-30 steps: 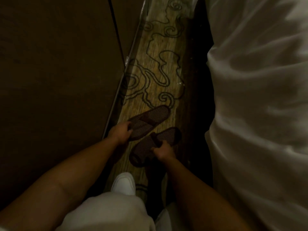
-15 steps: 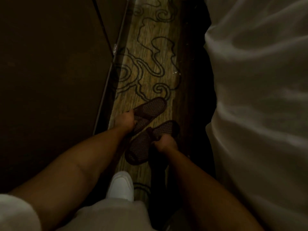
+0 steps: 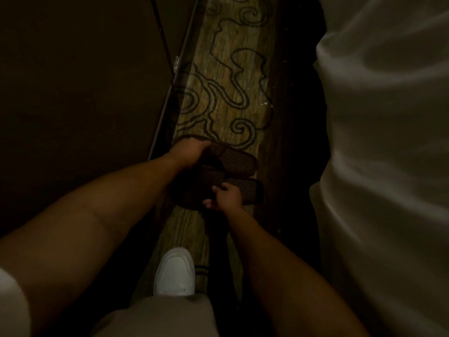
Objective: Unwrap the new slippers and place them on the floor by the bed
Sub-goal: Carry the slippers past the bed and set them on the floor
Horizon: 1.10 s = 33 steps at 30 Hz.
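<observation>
Two dark brown mesh slippers lie side by side on the patterned carpet, heels toward the bed. My left hand (image 3: 192,152) grips the toe end of the far slipper (image 3: 237,161). My right hand (image 3: 227,197) holds the strap and near edge of the near slipper (image 3: 247,189). Both slippers are low, at or just above the carpet; I cannot tell whether they touch it. The white bed (image 3: 388,142) runs along the right side.
A dark wall panel (image 3: 73,93) with a metal edge strip (image 3: 170,93) borders the narrow carpet strip (image 3: 228,81) on the left. My white shoe (image 3: 176,273) and pale trouser leg stand on the carpet just behind the slippers.
Both hands have turned the slippers from pointing diagonally up the carpet to lying crosswise, and brought them closer together, with the left hand shifting onto the far slipper's toe end.
</observation>
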Each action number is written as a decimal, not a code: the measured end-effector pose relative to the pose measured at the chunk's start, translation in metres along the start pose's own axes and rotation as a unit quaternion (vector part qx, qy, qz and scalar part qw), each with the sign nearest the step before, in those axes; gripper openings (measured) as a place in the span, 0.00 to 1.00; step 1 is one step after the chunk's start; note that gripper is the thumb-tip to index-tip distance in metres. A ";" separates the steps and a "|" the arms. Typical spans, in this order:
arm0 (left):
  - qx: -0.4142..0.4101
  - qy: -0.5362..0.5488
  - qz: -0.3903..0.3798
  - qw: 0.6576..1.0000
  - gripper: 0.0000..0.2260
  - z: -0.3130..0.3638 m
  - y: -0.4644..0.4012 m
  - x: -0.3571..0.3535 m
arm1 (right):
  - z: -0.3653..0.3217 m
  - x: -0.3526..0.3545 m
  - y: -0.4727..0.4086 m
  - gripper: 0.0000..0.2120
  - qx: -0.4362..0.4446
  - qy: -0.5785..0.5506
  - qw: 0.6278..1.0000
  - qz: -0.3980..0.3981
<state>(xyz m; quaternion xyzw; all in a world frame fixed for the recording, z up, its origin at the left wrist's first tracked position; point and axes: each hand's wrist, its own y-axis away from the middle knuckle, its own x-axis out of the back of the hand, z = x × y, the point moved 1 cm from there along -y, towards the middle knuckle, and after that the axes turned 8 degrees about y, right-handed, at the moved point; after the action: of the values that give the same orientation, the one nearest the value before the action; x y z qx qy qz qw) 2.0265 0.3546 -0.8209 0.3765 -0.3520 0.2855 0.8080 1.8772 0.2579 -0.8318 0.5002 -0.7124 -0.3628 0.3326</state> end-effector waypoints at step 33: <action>0.081 0.001 0.026 0.996 0.23 -0.004 0.054 -0.033 | 0.014 0.002 0.017 0.28 0.098 0.294 0.949 0.055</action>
<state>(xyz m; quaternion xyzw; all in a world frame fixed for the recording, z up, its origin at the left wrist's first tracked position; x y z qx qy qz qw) 1.9692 0.3815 -0.8271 0.4314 -0.3363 0.3349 0.7672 1.8568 0.2624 -0.8239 0.5745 -0.6418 -0.1095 0.4960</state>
